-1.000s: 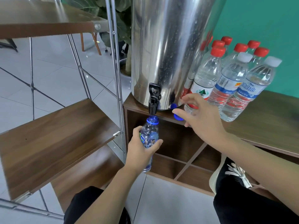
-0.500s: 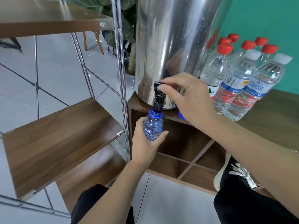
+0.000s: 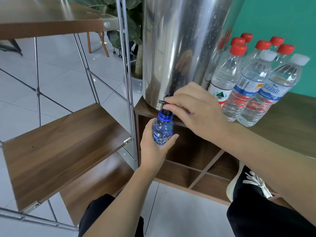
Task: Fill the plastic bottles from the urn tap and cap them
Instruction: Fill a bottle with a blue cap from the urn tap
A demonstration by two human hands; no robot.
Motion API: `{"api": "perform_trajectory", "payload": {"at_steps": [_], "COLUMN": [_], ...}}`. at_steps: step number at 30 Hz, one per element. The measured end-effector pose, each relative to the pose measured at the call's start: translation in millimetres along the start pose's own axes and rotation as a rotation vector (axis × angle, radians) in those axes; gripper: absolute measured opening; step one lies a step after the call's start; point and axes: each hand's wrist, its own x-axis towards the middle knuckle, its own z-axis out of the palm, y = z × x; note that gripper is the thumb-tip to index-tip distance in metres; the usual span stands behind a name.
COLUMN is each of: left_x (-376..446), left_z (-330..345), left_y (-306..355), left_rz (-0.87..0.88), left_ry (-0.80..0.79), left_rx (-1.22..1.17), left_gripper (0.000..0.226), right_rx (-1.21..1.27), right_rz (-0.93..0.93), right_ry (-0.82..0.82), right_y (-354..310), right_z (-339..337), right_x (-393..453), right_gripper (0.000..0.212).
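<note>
My left hand (image 3: 154,151) is wrapped around the little blue bottle (image 3: 162,130), holding its open top right under the tap (image 3: 165,106) of the big shiny urn (image 3: 184,48), while my right hand (image 3: 195,108) pinches the tap's handle.

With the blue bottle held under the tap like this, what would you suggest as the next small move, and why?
Probably keep the right hand pressing the tap lever down and hold steady. The left hand grips the blue bottle upright with its open mouth right under the spout of the urn, and the bottle looks not yet full, though its level is hard to read.
</note>
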Motion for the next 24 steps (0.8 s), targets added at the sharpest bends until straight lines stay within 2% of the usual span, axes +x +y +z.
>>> {"api": "perform_trajectory", "payload": {"at_steps": [3, 5, 9, 12, 14, 17, 20, 24], "left_x": [1, 1, 3, 2, 1, -2, -2, 3], "left_z": [0, 1, 3, 3, 2, -1, -4, 4], "left_y": [-2, -1, -2, -3, -3, -6, -5, 0], "left_rz": [-0.017, -0.007, -0.002, -0.029, -0.038, -0.07, -0.097, -0.083], "left_ry": [0.013, 0.019, 0.01, 0.027, 0.033, 0.022, 0.011, -0.001], "left_rx": [-0.008, -0.001, 0.021, 0.043, 0.051, 0.072, 0.094, 0.091], "left_gripper": [0.072, 0.072, 0.07, 0.072, 0.072, 0.071, 0.071, 0.073], "right_rx": [-0.034, 0.019, 0.122, 0.072, -0.016, -0.161, -0.342, -0.532], "right_rz": [-0.108, -0.053, 0.192, 0.349, 0.492, 0.68, 0.629, 0.446], "right_ry": [-0.147, -0.157, -0.085, -0.113, -0.187, -0.43, -0.636, -0.674], "right_y": [3, 4, 8, 20, 31, 42, 47, 60], "right_z": [8, 9, -6, -10, -13, -16, -15, -12], "right_x": [-17, -25, -36, -55, -68, -81, -89, -93], "right_gripper": [0.021, 0.024, 0.033, 0.028, 0.032, 0.046, 0.056, 0.068]}}
